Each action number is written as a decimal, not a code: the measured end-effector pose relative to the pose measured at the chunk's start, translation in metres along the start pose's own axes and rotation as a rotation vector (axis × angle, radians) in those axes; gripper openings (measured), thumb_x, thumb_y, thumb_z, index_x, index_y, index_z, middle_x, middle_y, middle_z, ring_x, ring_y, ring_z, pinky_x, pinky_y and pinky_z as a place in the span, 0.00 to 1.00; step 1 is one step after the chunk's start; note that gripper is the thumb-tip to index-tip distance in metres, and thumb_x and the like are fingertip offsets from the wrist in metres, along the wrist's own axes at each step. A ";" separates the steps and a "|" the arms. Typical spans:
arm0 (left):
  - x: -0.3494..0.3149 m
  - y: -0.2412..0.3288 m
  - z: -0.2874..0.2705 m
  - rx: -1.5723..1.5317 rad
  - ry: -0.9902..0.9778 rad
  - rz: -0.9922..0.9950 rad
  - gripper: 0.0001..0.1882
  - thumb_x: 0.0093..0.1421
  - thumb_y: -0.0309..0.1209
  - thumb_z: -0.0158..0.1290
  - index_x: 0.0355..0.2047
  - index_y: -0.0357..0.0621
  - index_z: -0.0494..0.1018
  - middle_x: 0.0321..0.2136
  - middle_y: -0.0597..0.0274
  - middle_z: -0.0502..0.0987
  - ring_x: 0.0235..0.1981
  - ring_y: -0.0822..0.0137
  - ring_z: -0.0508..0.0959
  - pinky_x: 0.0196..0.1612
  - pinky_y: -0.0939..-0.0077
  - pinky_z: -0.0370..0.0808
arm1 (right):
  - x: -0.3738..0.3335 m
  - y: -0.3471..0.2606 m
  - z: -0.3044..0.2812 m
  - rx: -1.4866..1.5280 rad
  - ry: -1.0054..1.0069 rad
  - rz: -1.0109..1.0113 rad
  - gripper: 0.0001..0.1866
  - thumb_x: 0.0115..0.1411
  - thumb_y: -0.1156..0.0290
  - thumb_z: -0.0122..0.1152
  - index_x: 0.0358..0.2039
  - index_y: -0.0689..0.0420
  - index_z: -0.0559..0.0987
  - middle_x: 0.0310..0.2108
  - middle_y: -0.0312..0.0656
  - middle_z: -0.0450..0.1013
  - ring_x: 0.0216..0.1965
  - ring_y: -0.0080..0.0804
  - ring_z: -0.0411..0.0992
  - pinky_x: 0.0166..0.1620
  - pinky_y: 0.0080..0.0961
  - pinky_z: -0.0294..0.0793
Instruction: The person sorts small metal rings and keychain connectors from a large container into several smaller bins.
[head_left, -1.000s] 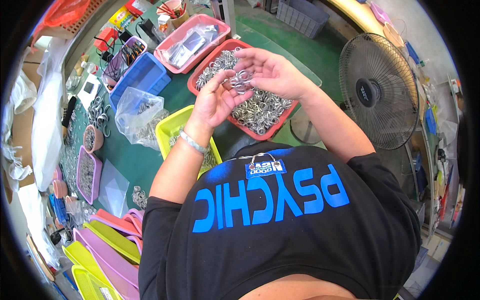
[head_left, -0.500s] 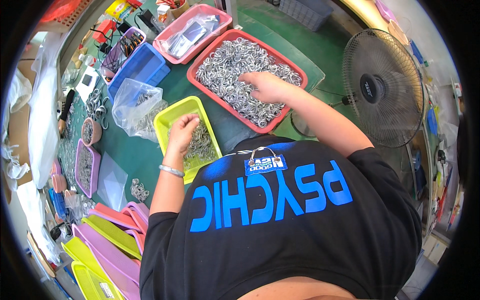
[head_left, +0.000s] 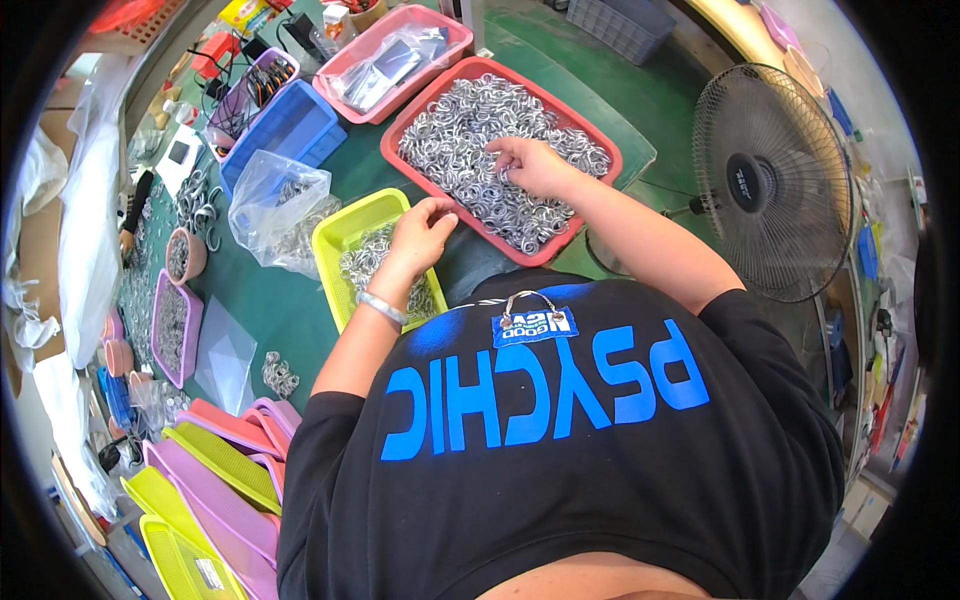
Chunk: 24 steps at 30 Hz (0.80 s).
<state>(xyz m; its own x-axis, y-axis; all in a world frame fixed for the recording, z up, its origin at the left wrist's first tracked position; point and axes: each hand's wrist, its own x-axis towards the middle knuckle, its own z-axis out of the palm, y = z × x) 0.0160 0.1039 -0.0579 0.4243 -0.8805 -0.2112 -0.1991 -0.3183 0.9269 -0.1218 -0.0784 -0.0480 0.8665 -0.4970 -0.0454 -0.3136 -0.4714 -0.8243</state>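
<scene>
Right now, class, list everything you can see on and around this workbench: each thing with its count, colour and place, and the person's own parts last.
red tray: one, red, centre, full of silvery metal rings
metal rings: too many to count, silver, heaped in the red tray
yellow-green tray: one, left of the red tray, holding some rings
blue tray: one, blue, upper left
pink tray: one, pink, top, holding clear bags
clear plastic bag: one, beside the yellow-green tray
stacked trays: several, pink, purple and yellow, lower left
standing fan: one, dark, right
black shirt: one, blue lettering, foreground
bracelet: one, silver, left wrist
left hand: over the yellow-green tray
right hand: on the rings in the red tray
</scene>
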 end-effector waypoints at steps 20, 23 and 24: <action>0.083 0.024 0.033 0.739 0.024 0.571 0.06 0.41 0.25 0.54 0.24 0.44 0.73 0.25 0.57 0.71 0.31 0.56 0.71 0.36 0.66 0.68 | -0.011 0.003 0.003 -0.242 0.069 -0.098 0.26 0.42 0.82 0.48 0.46 0.53 0.69 0.32 0.46 0.72 0.34 0.42 0.71 0.37 0.32 0.70; 0.091 0.031 0.029 0.346 -0.084 0.220 0.05 0.47 0.27 0.53 0.25 0.40 0.71 0.26 0.59 0.73 0.29 0.64 0.73 0.32 0.76 0.68 | -0.010 0.007 -0.007 -0.018 0.055 0.035 0.26 0.43 0.85 0.45 0.46 0.56 0.68 0.30 0.42 0.72 0.30 0.33 0.71 0.32 0.25 0.71; 0.094 0.035 0.026 0.158 -0.148 0.105 0.06 0.50 0.28 0.52 0.26 0.38 0.71 0.27 0.61 0.73 0.28 0.68 0.73 0.31 0.78 0.68 | -0.010 0.008 -0.009 0.157 0.044 0.093 0.25 0.43 0.86 0.44 0.46 0.58 0.67 0.30 0.42 0.71 0.29 0.31 0.71 0.31 0.24 0.71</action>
<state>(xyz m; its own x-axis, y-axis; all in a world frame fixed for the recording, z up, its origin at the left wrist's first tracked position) 0.0261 0.0011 -0.0532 0.2622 -0.9498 -0.1706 -0.3756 -0.2633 0.8886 -0.1365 -0.0838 -0.0495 0.8175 -0.5666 -0.1037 -0.3245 -0.3043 -0.8956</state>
